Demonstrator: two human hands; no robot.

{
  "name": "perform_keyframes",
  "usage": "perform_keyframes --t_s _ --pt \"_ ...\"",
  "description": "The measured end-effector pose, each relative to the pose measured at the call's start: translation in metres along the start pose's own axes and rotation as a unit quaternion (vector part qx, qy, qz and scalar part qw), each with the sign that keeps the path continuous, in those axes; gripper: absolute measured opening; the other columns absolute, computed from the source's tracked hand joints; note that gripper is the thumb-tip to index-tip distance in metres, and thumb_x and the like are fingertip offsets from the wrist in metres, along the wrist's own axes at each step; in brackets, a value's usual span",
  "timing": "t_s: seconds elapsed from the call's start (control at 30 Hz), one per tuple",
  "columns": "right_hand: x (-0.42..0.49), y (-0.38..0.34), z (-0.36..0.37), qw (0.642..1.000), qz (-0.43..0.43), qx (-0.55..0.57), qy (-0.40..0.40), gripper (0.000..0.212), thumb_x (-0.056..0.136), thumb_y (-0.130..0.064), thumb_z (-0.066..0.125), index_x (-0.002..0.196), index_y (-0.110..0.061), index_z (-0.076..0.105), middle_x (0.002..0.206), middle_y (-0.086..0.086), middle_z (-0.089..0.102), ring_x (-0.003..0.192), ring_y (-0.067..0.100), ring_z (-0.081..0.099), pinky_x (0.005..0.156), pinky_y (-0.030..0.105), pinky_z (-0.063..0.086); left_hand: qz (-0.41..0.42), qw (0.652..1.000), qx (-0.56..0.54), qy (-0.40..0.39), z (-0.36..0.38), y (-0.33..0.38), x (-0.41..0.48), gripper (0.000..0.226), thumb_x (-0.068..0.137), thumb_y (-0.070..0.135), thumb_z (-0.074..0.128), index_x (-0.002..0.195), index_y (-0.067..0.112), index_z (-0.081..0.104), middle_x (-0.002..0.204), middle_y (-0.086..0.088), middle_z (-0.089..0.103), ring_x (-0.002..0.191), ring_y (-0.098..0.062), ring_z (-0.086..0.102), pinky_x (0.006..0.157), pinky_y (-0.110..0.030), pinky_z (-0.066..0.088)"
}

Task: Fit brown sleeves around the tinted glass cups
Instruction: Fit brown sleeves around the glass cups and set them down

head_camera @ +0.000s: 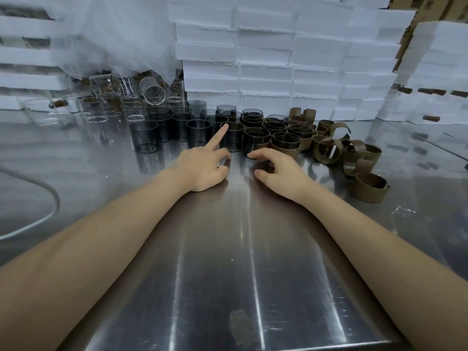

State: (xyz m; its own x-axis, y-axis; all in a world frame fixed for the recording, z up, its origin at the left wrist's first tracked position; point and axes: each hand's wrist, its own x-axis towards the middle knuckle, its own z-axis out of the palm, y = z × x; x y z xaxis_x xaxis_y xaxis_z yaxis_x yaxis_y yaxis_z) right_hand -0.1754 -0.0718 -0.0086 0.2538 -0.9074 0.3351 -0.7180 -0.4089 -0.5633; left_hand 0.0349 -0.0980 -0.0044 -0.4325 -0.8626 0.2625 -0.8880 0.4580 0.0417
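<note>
Left hand (202,168): heel on the table (228,249), index finger (217,138) straight and stretched forward, the other fingers curled under the palm; holds nothing
Index tip: at the rim of a bare tinted cup (234,139) in the front row; cannot tell whether it touches
Right hand (276,171): rests on the table just beside the left, fingers (255,154) loosely curled and a little apart, thumb clear of them; holds nothing
Right fingertips: near a sleeved cup (255,140), not touching it
Bare cups (148,136): dark tinted, upright, clustered at the back of the table, left of centre
Sleeved cups: upright, just right of the bare ones, brown bands round them
Loose sleeves (369,187): brown open rings, heaped right of the cups
Clear glasses (152,91): behind at left, some tipped over
Foam boxes (266,59): white, stacked behind
Cable (38,219): pale, on the table at left
</note>
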Motion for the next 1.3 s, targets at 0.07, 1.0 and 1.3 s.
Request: perform_keyframes --t_s 0.07,1.0,1.3 --pt "0.001 0.001 0.001 1.000 0.000 0.000 0.004 0.046 0.088 -0.008 0.060 0.132 -0.020 0.054 0.132 -0.003 0.055 0.122 0.010 0.049 0.095 0.013 0.031 0.002 1.000 0.003 -0.007 -0.002 0.002 0.002 0.033 0.094 0.038 0.041 0.125 0.031 0.052 0.163 0.010 -0.018 0.093 -0.026 0.060 0.066 -0.031 0.031" --pt "0.000 0.002 -0.001 0.997 0.021 0.040 -0.062 0.061 0.089 -0.013 0.063 0.145 -0.018 0.040 0.140 -0.002 0.053 0.130 0.010 0.046 0.107 0.021 0.033 0.037 0.964 -0.219 0.148 0.000 0.008 -0.015 0.046 0.079 0.063 0.064 0.093 0.024 0.044 0.122 0.012 0.022 0.077 -0.006 0.053 0.075 -0.029 0.050" --pt "-0.004 -0.002 -0.009 0.990 -0.007 0.129 -0.059 0.055 0.080 -0.003 0.066 0.125 -0.030 0.050 0.112 -0.016 0.061 0.092 -0.015 0.057 0.078 0.003 0.041 0.024 0.933 -0.356 0.041 0.003 0.020 -0.015 0.055 0.091 0.042 0.064 0.138 0.024 0.044 0.123 0.013 0.058 0.108 -0.002 0.058 0.089 -0.011 0.045"
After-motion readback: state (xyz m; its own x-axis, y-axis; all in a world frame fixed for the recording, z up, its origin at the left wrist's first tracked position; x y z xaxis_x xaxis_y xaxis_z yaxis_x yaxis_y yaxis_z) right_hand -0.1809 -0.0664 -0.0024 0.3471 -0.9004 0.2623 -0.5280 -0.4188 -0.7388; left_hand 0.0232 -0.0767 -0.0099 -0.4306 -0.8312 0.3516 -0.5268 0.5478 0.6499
